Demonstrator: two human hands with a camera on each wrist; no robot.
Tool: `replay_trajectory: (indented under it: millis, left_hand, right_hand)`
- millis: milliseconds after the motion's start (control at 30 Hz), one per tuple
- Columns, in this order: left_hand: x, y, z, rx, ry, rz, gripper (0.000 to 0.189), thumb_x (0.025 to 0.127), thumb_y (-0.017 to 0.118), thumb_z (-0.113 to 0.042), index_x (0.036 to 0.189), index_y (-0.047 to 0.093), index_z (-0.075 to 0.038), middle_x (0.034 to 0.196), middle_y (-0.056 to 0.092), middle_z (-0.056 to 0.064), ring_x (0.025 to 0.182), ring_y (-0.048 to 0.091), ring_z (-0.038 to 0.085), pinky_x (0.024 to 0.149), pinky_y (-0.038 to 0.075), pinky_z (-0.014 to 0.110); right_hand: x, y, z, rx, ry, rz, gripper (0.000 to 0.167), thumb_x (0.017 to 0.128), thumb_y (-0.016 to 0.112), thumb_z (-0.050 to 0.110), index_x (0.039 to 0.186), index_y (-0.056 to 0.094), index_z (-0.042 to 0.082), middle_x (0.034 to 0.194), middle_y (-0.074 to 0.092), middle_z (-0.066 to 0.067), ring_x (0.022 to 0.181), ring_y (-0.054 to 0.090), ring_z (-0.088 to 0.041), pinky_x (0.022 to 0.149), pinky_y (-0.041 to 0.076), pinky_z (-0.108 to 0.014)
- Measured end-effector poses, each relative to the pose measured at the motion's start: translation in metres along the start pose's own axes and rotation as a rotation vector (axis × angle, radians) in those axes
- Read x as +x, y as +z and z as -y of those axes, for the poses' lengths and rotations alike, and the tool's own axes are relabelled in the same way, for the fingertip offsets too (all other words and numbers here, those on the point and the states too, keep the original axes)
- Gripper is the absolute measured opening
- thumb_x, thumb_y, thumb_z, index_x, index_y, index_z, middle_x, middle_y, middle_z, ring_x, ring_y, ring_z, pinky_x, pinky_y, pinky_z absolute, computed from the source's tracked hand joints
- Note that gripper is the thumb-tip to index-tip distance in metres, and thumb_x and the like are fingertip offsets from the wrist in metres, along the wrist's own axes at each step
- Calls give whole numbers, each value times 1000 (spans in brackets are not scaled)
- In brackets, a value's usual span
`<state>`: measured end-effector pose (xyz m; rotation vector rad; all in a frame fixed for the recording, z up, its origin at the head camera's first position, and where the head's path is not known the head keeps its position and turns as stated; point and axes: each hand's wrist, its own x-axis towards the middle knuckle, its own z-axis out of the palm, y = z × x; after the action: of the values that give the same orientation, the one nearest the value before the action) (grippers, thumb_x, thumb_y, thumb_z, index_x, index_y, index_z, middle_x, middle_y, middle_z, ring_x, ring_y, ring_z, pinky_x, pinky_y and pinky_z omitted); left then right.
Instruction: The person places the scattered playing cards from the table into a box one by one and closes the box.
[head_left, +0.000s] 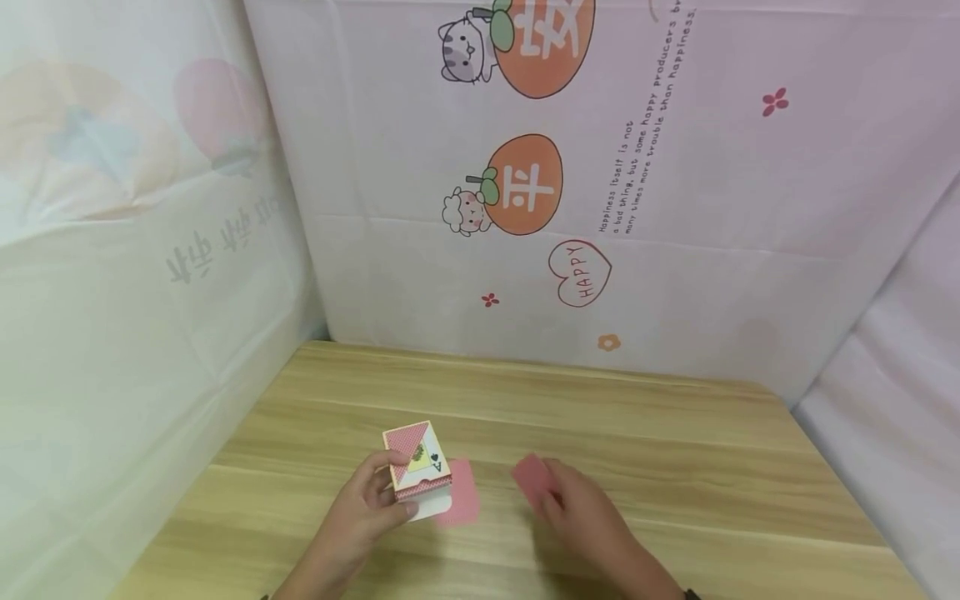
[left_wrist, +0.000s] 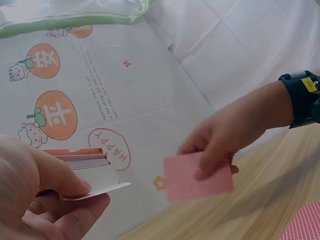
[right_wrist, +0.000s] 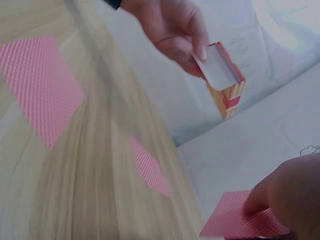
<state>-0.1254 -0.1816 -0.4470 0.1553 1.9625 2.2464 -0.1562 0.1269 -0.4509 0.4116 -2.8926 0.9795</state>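
Observation:
My left hand (head_left: 367, 496) grips a playing card box (head_left: 418, 458), thumb at the open flap (head_left: 433, 505). Its face shows an ace of spades design and a red pattern. White card edges (left_wrist: 85, 162) show inside the box in the left wrist view. To the right, and apart from it, my right hand (head_left: 581, 504) pinches a red-backed playing card (left_wrist: 197, 177) between thumb and fingers, above the table. One pink-backed card (head_left: 467, 500) shows partly behind the box in the head view. Two cards, one large in view (right_wrist: 42, 90) and one smaller (right_wrist: 150, 167), lie on the table in the right wrist view.
The wooden table (head_left: 675, 467) is bordered by hanging printed cloth on the left (head_left: 187, 333), at the back (head_left: 420, 283) and on the right (head_left: 900, 400). A dark band (left_wrist: 302, 97) circles the right wrist.

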Motion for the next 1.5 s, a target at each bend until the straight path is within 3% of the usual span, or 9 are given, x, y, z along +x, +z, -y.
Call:
replay_trajectory:
  millis: [100,233,367,500,700,933,1100,1300,1500]
  left_hand:
    - [0,0,0,1,-2,-3,58,86,73,1,134,42,-6,138,52,21,121,59,31,94,56,34]
    - [0,1,0,-2,-4,-10,58,85,73,2,134,43,-6,138,52,21,121,59,31,94,56,34]
    - [0,2,-2,-3,2,-20,57,84,73,3,133,44,-7,138,52,21,119,60,30,92,57,35]
    - [0,2,-3,7,15,-23,58,84,73,3,133,44,-6,137,53,21,118,60,29,91,57,34]
    - [-2,1,-4,12,-2,-26,61,85,76,-1,136,43,-7,137,53,19,121,60,30,95,55,34]
    - [-1,-1,-3,21,44,45,60,90,72,-3,138,37,-4,143,46,26,122,60,28,97,55,33]
    - [-1,-2,-1,4,75,60,59,89,67,4,138,35,-4,143,45,27,120,61,22,94,56,33]
    - [-1,-2,-1,-12,94,42,59,86,66,10,136,36,-1,138,50,22,117,64,21,92,58,35]
    - [-1,-2,-3,-18,79,47,59,88,69,4,138,36,-2,145,43,29,122,61,24,95,57,34]
  right_hand:
    - [1,-4,9,221,94,3,11,99,63,18,108,64,10,79,62,3,63,55,-11,51,49,-24]
    - [-3,-7,22,479,155,43,30,103,59,33,117,61,7,74,62,-3,57,53,-12,46,45,-22]
    - [-7,-9,35,713,158,186,40,105,54,36,129,56,4,69,59,-5,50,44,-9,43,36,-16]
    - [-12,-8,49,865,113,365,47,104,55,36,139,50,6,75,64,-7,50,45,-8,43,34,-16]
    - [-18,0,64,938,79,517,40,103,59,33,131,56,4,74,69,-4,45,41,-6,42,31,-17]
    - [-21,20,77,1014,72,582,26,103,59,26,106,58,0,57,54,2,43,34,-5,40,25,-16]
    - [-20,28,83,1001,84,588,26,102,59,27,97,56,2,57,50,2,42,31,-7,40,23,-16]
    - [-18,30,85,973,101,565,29,103,58,30,97,57,2,56,48,2,44,29,-9,42,23,-19]
    - [-17,29,85,1008,142,551,35,102,59,32,97,55,-1,58,48,2,45,30,-8,43,22,-19]
